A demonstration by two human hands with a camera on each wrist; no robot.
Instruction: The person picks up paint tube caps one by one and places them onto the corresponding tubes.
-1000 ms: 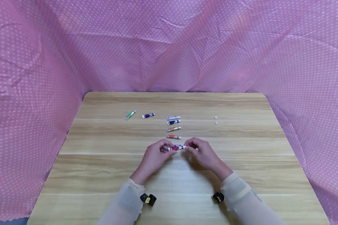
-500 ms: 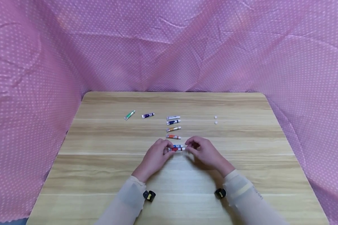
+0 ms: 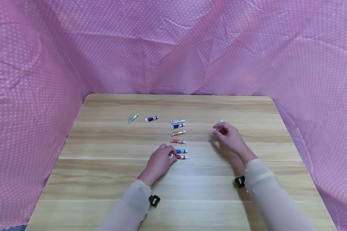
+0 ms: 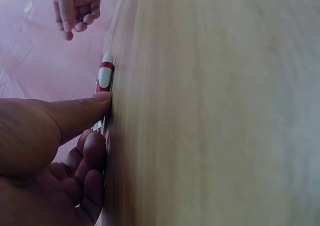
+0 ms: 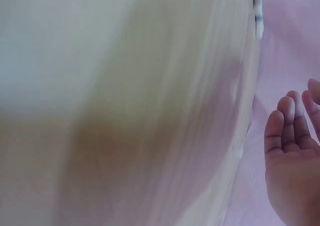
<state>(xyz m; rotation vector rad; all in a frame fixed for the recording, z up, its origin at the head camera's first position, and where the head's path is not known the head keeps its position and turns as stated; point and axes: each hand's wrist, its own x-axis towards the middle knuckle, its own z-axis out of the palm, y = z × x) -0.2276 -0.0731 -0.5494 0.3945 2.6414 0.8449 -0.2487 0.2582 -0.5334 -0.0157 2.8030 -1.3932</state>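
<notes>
A smooth red paint tube, slim and cylindrical, is held at its left end by the curled fingers of the left hand on the matte wood-grain table; its long axis lies left-right, nozzle end pointing right. The right hand is seen loosely curled near a small white cap; any grip cannot be told.

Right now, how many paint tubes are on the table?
8: green and purple far left; a column of white, navy, ochre, orange, blue; red under the left hand.
</notes>
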